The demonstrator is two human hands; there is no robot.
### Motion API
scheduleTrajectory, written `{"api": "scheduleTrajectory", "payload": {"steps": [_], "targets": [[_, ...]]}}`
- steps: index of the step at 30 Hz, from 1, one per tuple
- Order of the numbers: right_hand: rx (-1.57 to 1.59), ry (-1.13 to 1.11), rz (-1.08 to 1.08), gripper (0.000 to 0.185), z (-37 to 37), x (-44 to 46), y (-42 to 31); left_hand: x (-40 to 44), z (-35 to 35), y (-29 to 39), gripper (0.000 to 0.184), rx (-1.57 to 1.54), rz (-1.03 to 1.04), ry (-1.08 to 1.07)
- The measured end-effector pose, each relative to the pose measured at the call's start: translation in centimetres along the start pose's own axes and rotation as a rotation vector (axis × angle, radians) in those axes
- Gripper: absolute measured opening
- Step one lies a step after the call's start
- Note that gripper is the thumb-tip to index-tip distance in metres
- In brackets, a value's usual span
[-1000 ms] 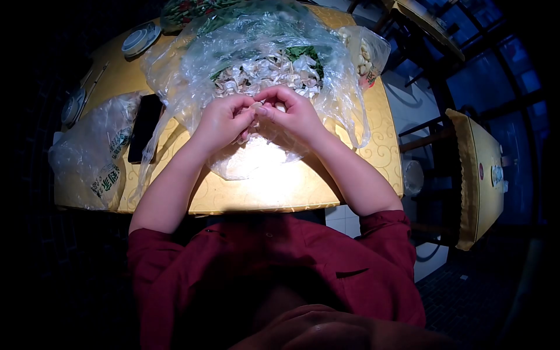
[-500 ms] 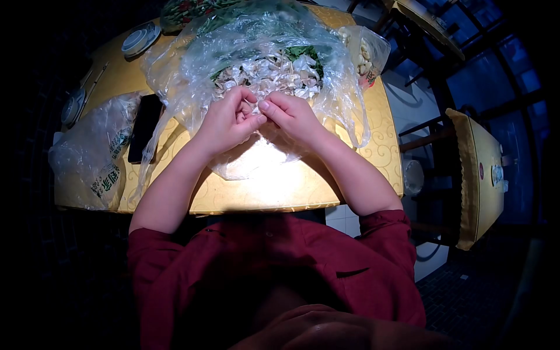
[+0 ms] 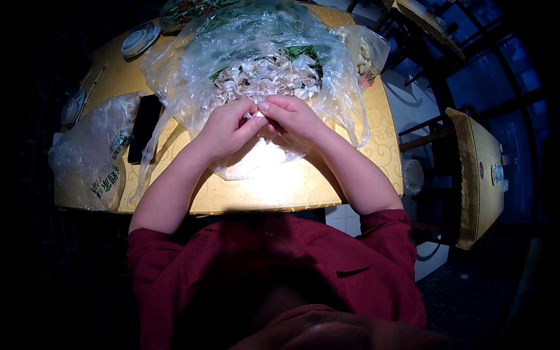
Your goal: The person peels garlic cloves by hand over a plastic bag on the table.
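Close together over the near side of a heap of papery garlic skins [image 3: 265,76], both my hands pinch at a small white garlic clove [image 3: 260,115]. My left hand [image 3: 226,125] has its fingers curled, with thumb and forefinger on the clove. From the other side my right hand [image 3: 296,118] presses thumb and bent fingers against it, and most of the clove is covered. Under the skins lies a large clear plastic bag [image 3: 233,38], with green leaves [image 3: 303,55] showing through it.
A bag of pale peeled cloves [image 3: 365,53] sits at the far right of the yellow-covered table [image 3: 274,198]. Toward the left are a black phone [image 3: 144,128], another plastic bag [image 3: 87,149] with printing, and stacked dishes [image 3: 139,41]. Another table [image 3: 481,175] stands at right.
My left hand has turned and its fingers have closed in nearer to my right hand. Both hands have dipped slightly toward me, and the white clove shows more between the fingertips.
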State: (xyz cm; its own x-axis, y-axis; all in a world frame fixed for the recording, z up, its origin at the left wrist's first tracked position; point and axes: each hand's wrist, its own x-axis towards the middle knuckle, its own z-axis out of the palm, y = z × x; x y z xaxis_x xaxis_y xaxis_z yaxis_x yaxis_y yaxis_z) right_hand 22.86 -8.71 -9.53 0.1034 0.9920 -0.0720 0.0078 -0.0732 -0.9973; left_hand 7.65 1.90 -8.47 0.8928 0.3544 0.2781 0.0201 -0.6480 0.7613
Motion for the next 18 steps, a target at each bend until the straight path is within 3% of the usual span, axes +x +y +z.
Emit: {"api": "scheduleTrajectory", "payload": {"steps": [3, 9, 12, 18], "targets": [[0.022, -0.042, -0.014, 0.028, -0.2, -0.1, 0.0, -0.1, 0.2, -0.6, 0.023, -0.222, -0.141, -0.066], [0.285, -0.080, 0.054, 0.026, 0.1, -0.3, -0.1, -0.1, 0.1, -1.7, 0.016, -0.364, -0.123, -0.123], [0.449, -0.081, 0.088, 0.024, 0.2, -0.4, -0.2, -0.1, 0.0, -0.9, 0.012, -0.582, -0.226, -0.164], [0.379, -0.037, 0.112, 0.023, 0.2, -0.5, -0.1, 0.0, 0.0, -1.2, 0.010, -0.689, -0.241, -0.203]]}}
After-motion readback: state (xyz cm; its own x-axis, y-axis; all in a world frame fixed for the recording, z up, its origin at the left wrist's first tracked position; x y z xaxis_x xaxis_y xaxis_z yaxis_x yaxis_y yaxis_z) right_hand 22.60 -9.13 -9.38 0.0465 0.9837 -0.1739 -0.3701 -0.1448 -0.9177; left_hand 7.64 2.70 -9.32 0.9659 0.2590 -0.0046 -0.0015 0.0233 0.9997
